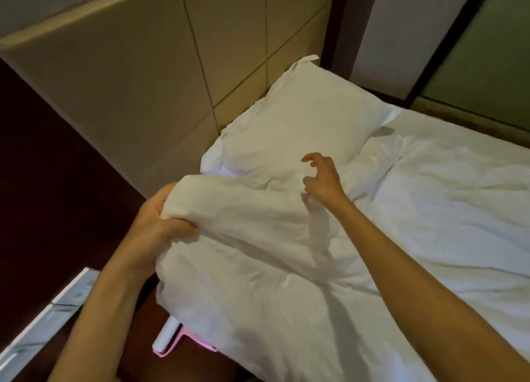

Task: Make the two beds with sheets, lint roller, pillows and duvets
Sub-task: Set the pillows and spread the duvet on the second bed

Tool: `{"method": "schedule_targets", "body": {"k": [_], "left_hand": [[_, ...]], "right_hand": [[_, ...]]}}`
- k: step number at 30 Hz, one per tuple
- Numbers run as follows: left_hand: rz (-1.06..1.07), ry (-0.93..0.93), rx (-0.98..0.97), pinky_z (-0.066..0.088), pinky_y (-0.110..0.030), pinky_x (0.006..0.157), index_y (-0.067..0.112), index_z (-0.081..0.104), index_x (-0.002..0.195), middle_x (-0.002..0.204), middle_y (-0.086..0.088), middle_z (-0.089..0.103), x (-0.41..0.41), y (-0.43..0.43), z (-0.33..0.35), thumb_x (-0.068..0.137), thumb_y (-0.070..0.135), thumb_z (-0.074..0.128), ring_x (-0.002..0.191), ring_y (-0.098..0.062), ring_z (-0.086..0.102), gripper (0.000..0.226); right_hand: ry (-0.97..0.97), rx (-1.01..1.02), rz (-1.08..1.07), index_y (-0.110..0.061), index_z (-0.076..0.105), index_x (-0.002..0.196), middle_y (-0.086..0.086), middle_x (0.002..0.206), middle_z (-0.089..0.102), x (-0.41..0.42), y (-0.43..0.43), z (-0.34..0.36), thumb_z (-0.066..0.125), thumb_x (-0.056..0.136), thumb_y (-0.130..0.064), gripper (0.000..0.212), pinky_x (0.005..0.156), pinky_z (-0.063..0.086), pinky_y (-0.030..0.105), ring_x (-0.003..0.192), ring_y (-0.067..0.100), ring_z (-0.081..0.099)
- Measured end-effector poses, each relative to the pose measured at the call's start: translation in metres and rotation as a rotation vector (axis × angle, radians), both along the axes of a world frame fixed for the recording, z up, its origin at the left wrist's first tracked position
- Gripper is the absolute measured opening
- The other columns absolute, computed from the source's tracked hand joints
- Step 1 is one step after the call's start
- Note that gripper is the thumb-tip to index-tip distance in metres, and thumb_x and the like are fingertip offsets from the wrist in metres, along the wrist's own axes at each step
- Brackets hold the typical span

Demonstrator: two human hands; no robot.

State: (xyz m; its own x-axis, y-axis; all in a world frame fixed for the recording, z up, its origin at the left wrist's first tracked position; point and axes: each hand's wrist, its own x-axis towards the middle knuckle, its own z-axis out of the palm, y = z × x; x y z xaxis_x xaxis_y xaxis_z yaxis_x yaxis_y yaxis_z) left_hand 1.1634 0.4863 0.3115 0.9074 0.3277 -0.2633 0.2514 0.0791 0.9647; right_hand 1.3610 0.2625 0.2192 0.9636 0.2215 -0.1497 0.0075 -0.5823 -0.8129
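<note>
A white duvet (415, 209) covers the bed, its top corner bunched and lifted at the near left. My left hand (156, 224) grips that bunched corner at the bed's left edge. My right hand (322, 178) hovers over the duvet's top edge, fingers spread and loosely curled, holding nothing. A white pillow (301, 123) lies at the head of the bed against the beige padded headboard (160, 74). A pink-handled lint roller (172, 338) lies below the duvet's hanging edge, partly hidden by it.
Dark wood panelling (43, 166) fills the left side beside the headboard. A pale ledge (48, 318) shows at the bottom left. A dark frame and a frosted pane (487, 51) stand beyond the bed's far side.
</note>
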Motion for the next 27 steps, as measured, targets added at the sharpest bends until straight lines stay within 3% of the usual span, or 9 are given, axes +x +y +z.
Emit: {"method": "schedule_targets", "body": {"k": [2, 4, 8, 11, 13, 15, 18, 23, 27], "left_hand": [[0.038, 0.017, -0.001, 0.055, -0.027, 0.055, 0.023, 0.066, 0.102, 0.087, 0.002, 0.072, -0.008, -0.003, -0.003, 0.041, -0.009, 0.054, 0.076, -0.014, 0.069, 0.070], [0.092, 0.047, -0.002, 0.055, -0.029, 0.055, 0.025, 0.069, 0.096, 0.085, 0.002, 0.072, -0.016, 0.000, -0.005, 0.040, -0.008, 0.055, 0.075, -0.015, 0.068, 0.067], [0.132, 0.074, -0.003, 0.055, -0.042, 0.064, 0.030, 0.071, 0.091, 0.088, -0.006, 0.071, -0.023, 0.011, -0.002, 0.034, 0.000, 0.065, 0.080, -0.025, 0.068, 0.065], [0.147, 0.078, 0.000, 0.055, -0.045, 0.066, 0.025, 0.068, 0.100, 0.093, -0.011, 0.070, -0.022, 0.014, -0.001, 0.040, -0.005, 0.063, 0.082, -0.029, 0.068, 0.067], [0.171, 0.079, 0.000, 0.056, -0.041, 0.062, 0.022, 0.066, 0.102, 0.090, -0.008, 0.070, -0.020, 0.017, -0.004, 0.042, -0.007, 0.061, 0.079, -0.026, 0.068, 0.067], [0.218, 0.084, 0.003, 0.056, -0.037, 0.058, 0.022, 0.065, 0.100, 0.084, -0.001, 0.070, -0.020, 0.022, -0.009, 0.040, -0.007, 0.060, 0.074, -0.020, 0.068, 0.067], [0.331, 0.109, 0.001, 0.055, -0.041, 0.062, 0.030, 0.068, 0.090, 0.079, 0.005, 0.070, -0.022, 0.039, -0.017, 0.037, -0.006, 0.061, 0.075, -0.022, 0.067, 0.064], [0.532, 0.100, 0.030, 0.054, -0.040, 0.064, 0.030, 0.065, 0.090, 0.085, -0.001, 0.067, -0.027, 0.065, -0.008, 0.038, -0.004, 0.067, 0.076, -0.027, 0.064, 0.062], [0.666, 0.228, 0.388, 0.048, -0.033, 0.064, 0.018, 0.061, 0.102, 0.095, -0.010, 0.064, -0.023, 0.082, -0.031, 0.061, -0.013, 0.075, 0.076, -0.026, 0.059, 0.053]], "right_hand": [[0.080, -0.398, 0.475, -0.029, 0.023, 0.148, 0.009, 0.154, 0.017, 0.029, 0.008, -0.018, 0.050, 0.090, -0.006, 0.069, 0.107, 0.035, 0.037, 0.136, 0.027, 0.034], [0.129, -0.701, 0.743, -0.039, 0.001, 0.150, 0.004, 0.159, 0.008, 0.047, 0.009, -0.036, 0.043, 0.098, -0.022, 0.069, 0.112, 0.028, 0.042, 0.141, 0.028, 0.025], [0.082, -0.923, 0.788, -0.036, 0.011, 0.150, 0.014, 0.143, 0.039, 0.054, 0.004, -0.051, 0.050, 0.094, -0.028, 0.068, 0.086, 0.044, 0.036, 0.120, 0.034, 0.050], [0.061, -1.061, 0.740, -0.023, 0.036, 0.141, 0.013, 0.126, 0.056, 0.063, 0.003, -0.054, 0.054, 0.089, -0.049, 0.061, 0.074, 0.045, 0.031, 0.100, 0.029, 0.060], [0.138, -0.908, 0.556, -0.015, 0.049, 0.127, 0.013, 0.122, 0.059, 0.077, 0.005, -0.051, 0.055, 0.089, -0.050, 0.052, 0.068, 0.051, 0.031, 0.086, 0.027, 0.060], [0.118, -0.600, 0.263, -0.008, 0.052, 0.123, 0.019, 0.120, 0.059, 0.097, 0.008, -0.034, 0.059, 0.091, -0.031, 0.040, 0.062, 0.056, 0.038, 0.085, 0.033, 0.063], [-0.184, -0.256, 0.027, -0.007, 0.056, 0.107, 0.018, 0.105, 0.062, 0.129, 0.024, 0.017, 0.058, 0.085, -0.008, 0.022, 0.071, 0.053, 0.044, 0.093, 0.035, 0.061], [-0.506, -0.119, 0.167, -0.010, 0.052, 0.093, 0.005, 0.093, 0.056, 0.164, 0.090, 0.107, 0.057, 0.085, 0.000, 0.013, 0.073, 0.042, 0.032, 0.088, 0.020, 0.052], [-0.540, -0.181, 0.374, -0.006, 0.045, 0.089, 0.012, 0.089, 0.055, 0.181, 0.133, 0.084, 0.063, 0.079, 0.000, 0.021, 0.066, 0.042, 0.036, 0.084, 0.027, 0.051]]}}
